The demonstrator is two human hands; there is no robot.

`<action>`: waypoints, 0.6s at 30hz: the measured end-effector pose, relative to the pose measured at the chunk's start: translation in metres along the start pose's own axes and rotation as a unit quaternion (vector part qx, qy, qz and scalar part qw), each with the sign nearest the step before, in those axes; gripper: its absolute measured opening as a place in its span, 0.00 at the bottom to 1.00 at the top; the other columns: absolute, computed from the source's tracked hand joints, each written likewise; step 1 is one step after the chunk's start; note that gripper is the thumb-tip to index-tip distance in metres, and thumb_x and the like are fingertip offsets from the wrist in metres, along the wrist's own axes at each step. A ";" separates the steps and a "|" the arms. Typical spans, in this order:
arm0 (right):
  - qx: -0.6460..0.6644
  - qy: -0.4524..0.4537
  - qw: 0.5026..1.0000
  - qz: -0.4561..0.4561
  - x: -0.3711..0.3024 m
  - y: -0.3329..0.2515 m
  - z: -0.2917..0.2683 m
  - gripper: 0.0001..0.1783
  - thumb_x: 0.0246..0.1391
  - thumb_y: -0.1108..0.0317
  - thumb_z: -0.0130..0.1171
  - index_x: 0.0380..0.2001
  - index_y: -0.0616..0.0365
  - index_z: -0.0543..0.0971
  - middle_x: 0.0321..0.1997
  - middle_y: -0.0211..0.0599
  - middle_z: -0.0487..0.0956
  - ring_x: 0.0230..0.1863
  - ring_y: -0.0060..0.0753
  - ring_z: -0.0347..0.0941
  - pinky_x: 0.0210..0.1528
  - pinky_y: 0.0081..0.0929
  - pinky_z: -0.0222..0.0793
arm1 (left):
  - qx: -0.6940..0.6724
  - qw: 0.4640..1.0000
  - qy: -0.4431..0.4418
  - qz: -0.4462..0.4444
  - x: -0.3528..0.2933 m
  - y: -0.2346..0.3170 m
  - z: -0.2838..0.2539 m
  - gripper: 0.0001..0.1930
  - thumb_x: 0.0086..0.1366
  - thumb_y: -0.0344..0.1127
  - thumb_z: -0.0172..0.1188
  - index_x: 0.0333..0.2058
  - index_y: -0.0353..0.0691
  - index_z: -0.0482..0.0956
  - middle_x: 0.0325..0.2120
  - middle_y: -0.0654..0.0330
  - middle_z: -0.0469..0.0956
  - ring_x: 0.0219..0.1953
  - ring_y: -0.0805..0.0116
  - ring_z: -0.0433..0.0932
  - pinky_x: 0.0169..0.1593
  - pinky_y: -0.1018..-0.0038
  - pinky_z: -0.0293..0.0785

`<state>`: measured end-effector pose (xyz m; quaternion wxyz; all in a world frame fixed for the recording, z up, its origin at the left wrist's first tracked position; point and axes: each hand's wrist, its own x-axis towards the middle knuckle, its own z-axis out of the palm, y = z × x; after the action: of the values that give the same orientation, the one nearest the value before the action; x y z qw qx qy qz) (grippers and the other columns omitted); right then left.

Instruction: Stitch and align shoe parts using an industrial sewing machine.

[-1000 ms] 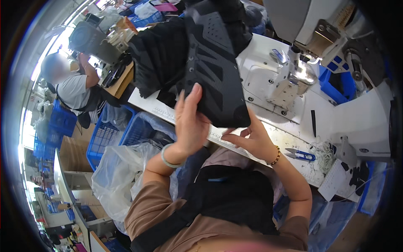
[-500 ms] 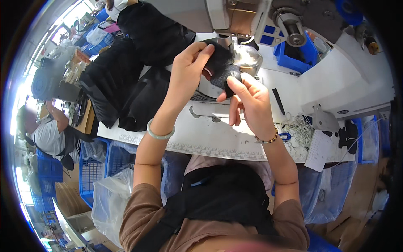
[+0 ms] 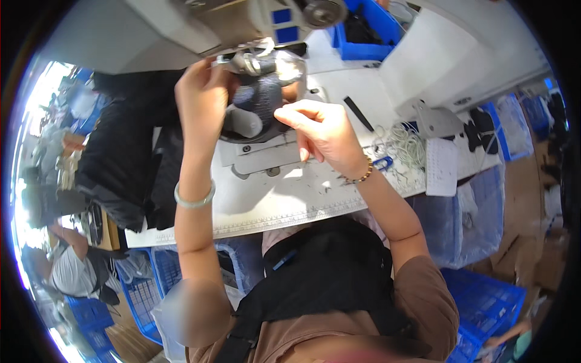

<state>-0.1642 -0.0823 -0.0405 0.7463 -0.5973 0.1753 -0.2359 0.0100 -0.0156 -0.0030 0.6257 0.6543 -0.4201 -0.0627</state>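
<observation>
A dark fabric piece (image 3: 264, 100) with a ribbed-looking surface lies at the sewing machine's metal needle area (image 3: 257, 62). My left hand (image 3: 203, 97) is at its left side, fingers closed by the metal parts; their tips are partly hidden. My right hand (image 3: 327, 133) holds the fabric's right edge between thumb and forefinger, the other fingers curled below. A pale grey rounded patch (image 3: 243, 124) shows beside the fabric; I cannot tell what it is.
Black garments or bags (image 3: 118, 157) are piled at the left. A black strip (image 3: 359, 114), tangled white cord (image 3: 407, 145), blue thread snips (image 3: 382, 163) and a white card (image 3: 442, 167) lie at the right. A blue bin (image 3: 366, 48) stands behind. Another person (image 3: 72, 266) sits far left.
Both hands have brought the dark fabric from in front of the machine to its needle area. The view has shifted, so the machine and table sit further left.
</observation>
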 end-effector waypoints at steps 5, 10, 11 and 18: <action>-0.484 0.241 0.818 -0.194 -0.010 0.049 -0.099 0.12 0.47 0.69 0.60 0.34 0.67 0.75 0.34 0.45 0.73 0.27 0.41 0.74 0.30 0.31 0.72 | 0.180 0.853 0.074 0.483 -0.059 -0.019 -0.027 0.05 0.60 0.23 0.49 0.27 0.37 0.72 0.22 0.61 0.72 0.24 0.67 0.71 0.29 0.75 0.67; -0.592 0.199 0.777 -0.071 -0.010 0.060 -0.124 0.11 0.47 0.68 0.57 0.32 0.66 0.75 0.34 0.49 0.73 0.31 0.51 0.73 0.37 0.38 0.70 | 0.174 0.820 -0.181 0.514 -0.115 -0.030 0.006 0.07 0.49 0.25 0.62 0.26 0.34 0.71 0.21 0.59 0.71 0.24 0.65 0.70 0.26 0.74 0.68; -0.617 0.191 0.763 -0.023 -0.009 0.061 -0.121 0.11 0.48 0.67 0.57 0.31 0.66 0.75 0.35 0.50 0.74 0.33 0.50 0.73 0.37 0.39 0.68 | 0.173 0.819 -0.213 0.503 -0.118 -0.033 0.013 0.08 0.49 0.25 0.63 0.26 0.34 0.71 0.21 0.58 0.71 0.24 0.64 0.70 0.25 0.74 0.68; -0.784 0.166 0.599 -0.017 -0.005 0.067 -0.115 0.10 0.48 0.69 0.53 0.25 0.68 0.74 0.31 0.49 0.74 0.27 0.50 0.73 0.33 0.38 0.70 | 0.193 0.858 -0.247 0.406 -0.118 -0.036 0.039 0.10 0.49 0.23 0.64 0.28 0.33 0.71 0.23 0.57 0.72 0.23 0.63 0.70 0.23 0.74 0.66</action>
<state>-0.2216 -0.1604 -0.1316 -0.0543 -0.9062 0.4032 -0.1154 -0.0721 0.0243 -0.0949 0.3328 0.4961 -0.7929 0.1199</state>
